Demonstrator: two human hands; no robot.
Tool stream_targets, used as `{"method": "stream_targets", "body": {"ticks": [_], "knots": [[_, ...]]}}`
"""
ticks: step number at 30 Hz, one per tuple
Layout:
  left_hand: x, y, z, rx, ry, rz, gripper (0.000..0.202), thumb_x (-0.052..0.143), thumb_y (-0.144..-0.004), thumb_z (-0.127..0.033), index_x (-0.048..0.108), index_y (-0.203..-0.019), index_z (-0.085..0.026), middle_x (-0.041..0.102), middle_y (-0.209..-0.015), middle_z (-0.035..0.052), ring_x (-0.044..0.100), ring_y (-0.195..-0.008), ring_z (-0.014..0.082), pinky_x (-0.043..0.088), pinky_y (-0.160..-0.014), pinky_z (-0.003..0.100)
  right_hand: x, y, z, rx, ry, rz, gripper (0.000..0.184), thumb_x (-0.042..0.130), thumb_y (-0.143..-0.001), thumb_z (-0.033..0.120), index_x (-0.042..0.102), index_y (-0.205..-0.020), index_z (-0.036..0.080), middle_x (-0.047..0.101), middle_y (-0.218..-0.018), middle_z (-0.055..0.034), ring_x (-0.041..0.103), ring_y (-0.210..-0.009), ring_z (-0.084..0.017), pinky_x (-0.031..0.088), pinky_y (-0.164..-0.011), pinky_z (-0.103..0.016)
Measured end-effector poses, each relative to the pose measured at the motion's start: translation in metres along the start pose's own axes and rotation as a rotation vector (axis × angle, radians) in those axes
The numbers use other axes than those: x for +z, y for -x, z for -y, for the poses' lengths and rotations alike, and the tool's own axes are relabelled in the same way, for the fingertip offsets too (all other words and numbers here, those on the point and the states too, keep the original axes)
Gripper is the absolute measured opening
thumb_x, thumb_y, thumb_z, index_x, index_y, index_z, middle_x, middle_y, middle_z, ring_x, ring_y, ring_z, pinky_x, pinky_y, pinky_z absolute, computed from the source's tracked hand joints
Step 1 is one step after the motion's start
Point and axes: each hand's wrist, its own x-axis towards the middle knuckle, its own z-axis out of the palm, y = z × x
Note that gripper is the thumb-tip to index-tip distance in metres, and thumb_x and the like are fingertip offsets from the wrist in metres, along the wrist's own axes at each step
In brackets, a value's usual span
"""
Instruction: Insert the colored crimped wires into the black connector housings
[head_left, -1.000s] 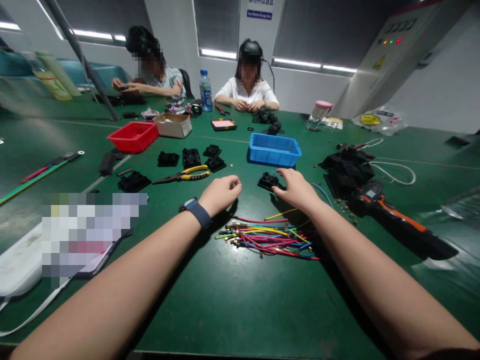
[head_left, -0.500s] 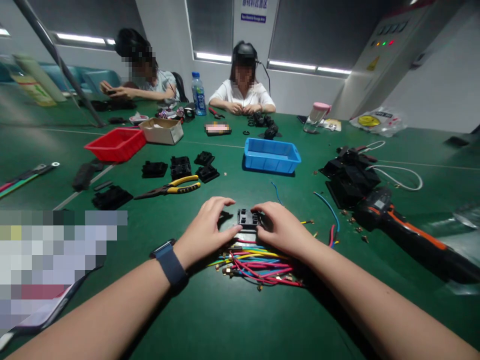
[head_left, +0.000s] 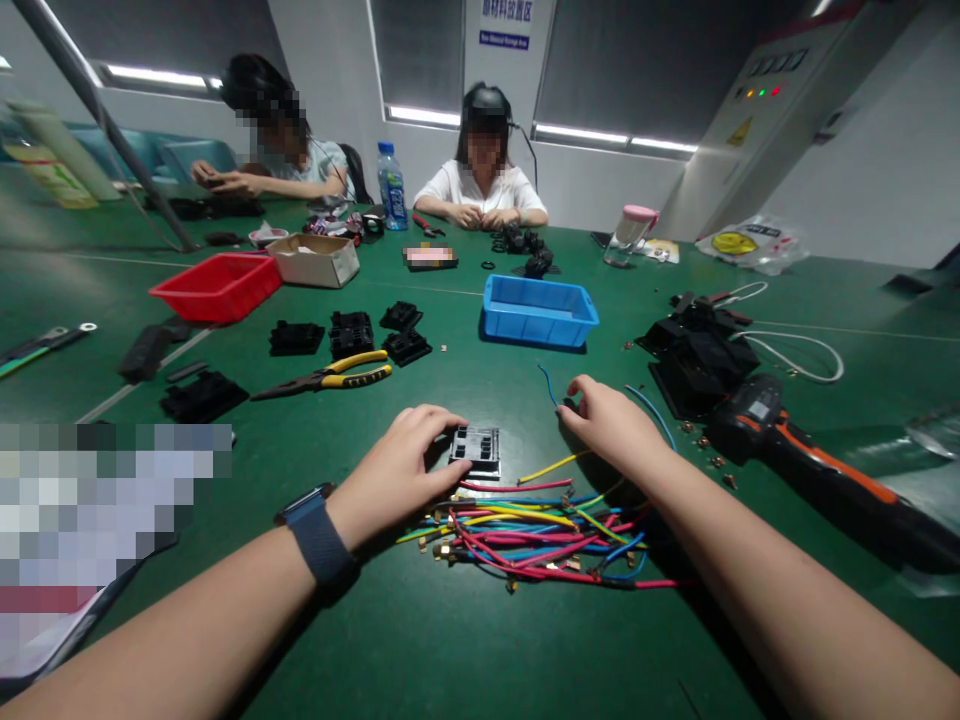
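My left hand (head_left: 409,455) has its thumb and fingers around the left side of a black plastic housing (head_left: 480,450) with square openings, which rests on the table. Over to the right, my right hand (head_left: 600,420) is off the housing, thumb and forefinger slightly apart at the lower end of a short blue wire (head_left: 547,383). Whether the fingertips touch that wire is hard to tell. Just below both hands lies a loose pile of red, yellow, blue and green wires (head_left: 525,535) with brass terminals. Another blue wire (head_left: 655,405) curves behind my right hand.
Yellow-handled pliers (head_left: 352,375) and several black housings (head_left: 351,333) lie at left. Beyond stand a red bin (head_left: 217,290), a cardboard box (head_left: 319,262) and a blue bin (head_left: 538,325). A cordless power tool (head_left: 810,440) lies at right. Two people sit across the table.
My right hand has let go of the housing and moved right and away to the short blue wire. The housing, now held by my left hand only, sits slightly further left and is turned a little.
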Motion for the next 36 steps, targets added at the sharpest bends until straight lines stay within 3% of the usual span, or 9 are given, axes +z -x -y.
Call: {"method": "stream_targets", "body": {"ticks": [3, 6, 10, 12, 17, 20, 24, 27, 36], "knots": [[0.000, 0.000, 0.001, -0.004, -0.005, -0.004, 0.036, 0.057, -0.081, -0.037, 0.056, -0.113, -0.021, 0.055, -0.114, 0.0069, 0.048, -0.109, 0.0224, 0.039, -0.096, 0.038, 0.007, -0.002, -0.004, -0.036, -0.019, 0.040, 0.020, 0.045, -0.086, 0.038, 0.054, -0.087, 0.019, 0.065, -0.084, -0.0088, 0.059, -0.070, -0.021, 0.036, -0.055, -0.028], [0.000, -0.001, 0.001, -0.013, -0.009, -0.004, 0.036, 0.057, -0.081, -0.037, 0.055, -0.113, -0.020, 0.055, -0.113, 0.0071, 0.048, -0.109, 0.0222, 0.039, -0.097, 0.038, 0.005, -0.002, -0.003, -0.104, -0.083, 0.068, 0.018, 0.037, -0.090, 0.027, 0.054, -0.091, 0.021, 0.065, -0.088, -0.0061, 0.060, -0.079, -0.018, 0.041, -0.064, -0.027], [0.001, -0.001, 0.002, -0.001, -0.015, -0.001, 0.037, 0.057, -0.081, -0.037, 0.055, -0.114, -0.020, 0.056, -0.112, 0.0064, 0.048, -0.108, 0.0218, 0.040, -0.095, 0.038, 0.000, -0.003, -0.005, -0.319, -0.128, 0.144, 0.032, 0.041, -0.084, 0.011, 0.055, -0.109, 0.023, 0.063, -0.096, -0.0045, 0.059, -0.084, -0.015, 0.043, -0.072, -0.025], [0.001, -0.001, 0.002, 0.009, -0.016, -0.002, 0.036, 0.057, -0.081, -0.037, 0.055, -0.113, -0.020, 0.056, -0.111, 0.0061, 0.048, -0.107, 0.0217, 0.040, -0.095, 0.037, -0.001, -0.002, -0.005, -0.419, -0.084, 0.158, 0.031, 0.042, -0.083, 0.010, 0.059, -0.105, 0.023, 0.061, -0.096, -0.0053, 0.058, -0.086, -0.017, 0.043, -0.073, -0.027], [0.002, 0.000, 0.003, 0.022, -0.031, -0.004, 0.036, 0.057, -0.082, -0.037, 0.055, -0.113, -0.019, 0.056, -0.111, 0.0060, 0.048, -0.107, 0.0216, 0.040, -0.094, 0.037, -0.002, -0.001, 0.000, -0.473, 0.053, 0.050, 0.015, 0.045, -0.085, 0.016, 0.060, -0.084, 0.019, 0.060, -0.090, -0.0072, 0.054, -0.087, -0.020, 0.042, -0.075, -0.030], [0.003, 0.000, 0.003, 0.028, -0.036, -0.013, 0.036, 0.057, -0.082, -0.038, 0.055, -0.113, -0.019, 0.056, -0.111, 0.0057, 0.048, -0.106, 0.0212, 0.040, -0.093, 0.037, -0.004, 0.002, 0.007, -0.528, 0.012, -0.006, 0.009, 0.049, -0.083, 0.015, 0.057, -0.084, 0.018, 0.061, -0.095, -0.0083, 0.053, -0.093, -0.021, 0.041, -0.081, -0.033], [0.002, 0.000, 0.001, 0.043, -0.026, 0.004, 0.036, 0.058, -0.082, -0.039, 0.056, -0.112, -0.021, 0.057, -0.111, 0.0046, 0.048, -0.106, 0.0207, 0.040, -0.093, 0.037, -0.009, 0.012, 0.024, -0.441, -0.311, 0.019, 0.009, 0.048, -0.085, 0.020, 0.050, -0.094, 0.019, 0.063, -0.088, -0.0041, 0.057, -0.078, -0.015, 0.042, -0.070, -0.027], [0.002, 0.000, 0.000, 0.052, -0.026, 0.018, 0.035, 0.058, -0.081, -0.040, 0.057, -0.111, -0.022, 0.058, -0.110, 0.0040, 0.049, -0.104, 0.0205, 0.041, -0.092, 0.036, -0.010, 0.021, 0.037, -0.362, -0.475, 0.003, 0.005, 0.051, -0.084, 0.022, 0.048, -0.088, 0.020, 0.059, -0.074, 0.0008, 0.054, -0.065, -0.011, 0.040, -0.062, -0.023], [0.001, 0.002, 0.001, 0.032, 0.023, 0.023, 0.037, 0.058, -0.078, -0.029, 0.052, -0.113, -0.021, 0.057, -0.109, 0.0035, 0.050, -0.099, 0.0203, 0.044, -0.087, 0.036, -0.002, 0.026, 0.047, -0.207, -0.564, -0.004, 0.003, 0.053, -0.078, 0.018, 0.054, -0.082, 0.019, 0.054, -0.063, 0.0041, 0.047, -0.056, -0.009, 0.035, -0.053, -0.022]]}}
